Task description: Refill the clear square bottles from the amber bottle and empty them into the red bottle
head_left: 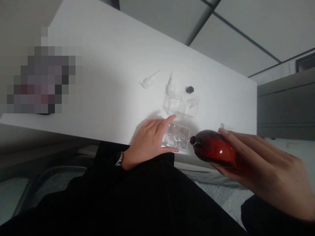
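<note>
My left hand (154, 136) is wrapped round a clear, square-sided container (181, 144) near the table's front edge, thumb on the far side and fingers on the near side. My right hand (263, 164) grips an amber bottle (209, 147), tipped so its uncapped neck points left. The bottle's mouth is right beside the clear container's right side. Something thin and clear, perhaps a stream of liquid, shows between them; I cannot tell whether they touch. Beyond my left hand lies another clear, boxy container (183, 113), with a black cap (189, 89) at its far side.
Two translucent nozzle-like pieces, one lying (150, 80) and one nearer the middle (171, 87), are on the white table (110, 75). A small clear item (226, 127) sits behind the amber bottle. A pixelated patch covers the table's left end. Grey cabinets (285, 105) stand at the right.
</note>
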{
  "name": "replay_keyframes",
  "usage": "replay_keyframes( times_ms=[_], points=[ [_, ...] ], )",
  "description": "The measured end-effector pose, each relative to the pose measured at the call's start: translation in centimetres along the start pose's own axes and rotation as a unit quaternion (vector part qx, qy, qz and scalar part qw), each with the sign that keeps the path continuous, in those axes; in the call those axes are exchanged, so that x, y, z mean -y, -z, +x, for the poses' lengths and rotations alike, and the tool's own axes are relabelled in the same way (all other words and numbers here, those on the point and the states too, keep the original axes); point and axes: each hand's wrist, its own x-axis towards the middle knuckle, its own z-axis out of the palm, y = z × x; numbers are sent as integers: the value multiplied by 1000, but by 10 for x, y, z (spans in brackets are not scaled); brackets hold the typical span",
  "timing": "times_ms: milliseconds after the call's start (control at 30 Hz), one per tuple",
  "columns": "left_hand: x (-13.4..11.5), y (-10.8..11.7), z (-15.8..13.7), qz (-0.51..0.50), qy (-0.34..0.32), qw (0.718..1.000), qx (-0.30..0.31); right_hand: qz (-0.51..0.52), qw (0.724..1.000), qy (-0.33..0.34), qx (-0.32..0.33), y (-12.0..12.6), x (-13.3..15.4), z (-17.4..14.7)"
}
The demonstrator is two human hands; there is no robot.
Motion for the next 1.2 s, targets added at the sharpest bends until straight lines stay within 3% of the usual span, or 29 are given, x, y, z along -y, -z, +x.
replay_keyframes(
  times_ms=[733,1200],
  points=[
    [1,-1,-1,-6,8,1000,9,3,1000,-21,16,4,1,-2],
    [-1,-1,1,1,4,1000,5,126,990,-56,-28,-29,0,-9]
  ],
)
